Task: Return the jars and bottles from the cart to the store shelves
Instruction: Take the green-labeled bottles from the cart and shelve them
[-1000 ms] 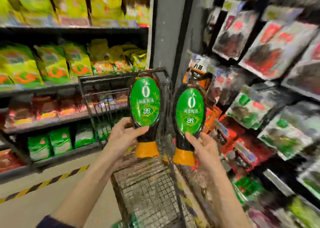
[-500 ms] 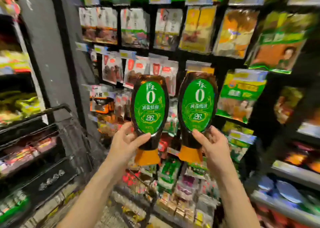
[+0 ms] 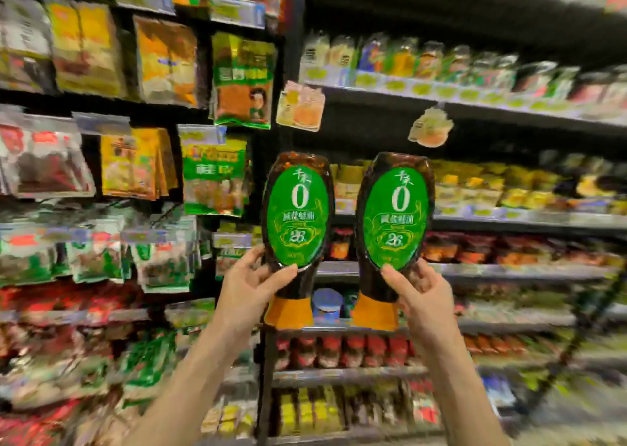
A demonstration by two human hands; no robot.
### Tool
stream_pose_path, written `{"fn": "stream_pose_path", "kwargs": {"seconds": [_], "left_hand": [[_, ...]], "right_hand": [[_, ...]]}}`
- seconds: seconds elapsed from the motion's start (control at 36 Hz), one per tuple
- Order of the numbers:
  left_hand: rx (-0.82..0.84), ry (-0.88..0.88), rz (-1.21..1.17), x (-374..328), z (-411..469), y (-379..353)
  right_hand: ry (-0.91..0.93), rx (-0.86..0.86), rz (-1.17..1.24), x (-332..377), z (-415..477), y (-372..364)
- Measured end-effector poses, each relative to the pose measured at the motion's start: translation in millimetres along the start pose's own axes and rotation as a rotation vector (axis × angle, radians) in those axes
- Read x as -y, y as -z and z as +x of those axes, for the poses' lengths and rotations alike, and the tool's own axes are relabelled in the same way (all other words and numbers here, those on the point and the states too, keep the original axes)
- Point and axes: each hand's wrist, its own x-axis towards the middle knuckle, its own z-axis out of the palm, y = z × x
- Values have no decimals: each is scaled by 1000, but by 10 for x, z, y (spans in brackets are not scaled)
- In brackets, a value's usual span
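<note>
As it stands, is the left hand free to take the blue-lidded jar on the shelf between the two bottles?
Probably not: the left hand is full with its own bottle, which also overlaps the jar.

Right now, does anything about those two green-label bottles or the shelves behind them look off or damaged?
Nothing stands out. The left hand and right hand each hold a dark squeeze bottle, the left bottle and right bottle, upright on their orange caps as designed, with no leak or dent visible. The shelves are too blurred to judge.
</note>
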Motion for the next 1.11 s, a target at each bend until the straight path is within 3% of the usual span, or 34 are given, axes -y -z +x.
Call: {"fn": "stream_pose_path", "kwargs": {"seconds": [0.5,0.72,1.11], "left_hand": [[532,96,-166,880,245,-2834],[750,138,-238,1262,654,-3979],[1067,115,-271,1767,1361,-5909]], "right_hand": [[145,-527,-152,591,-305,2564],[193,-742,-188,620,7,3445],[306,-971,-255,730,738,4775]]}}
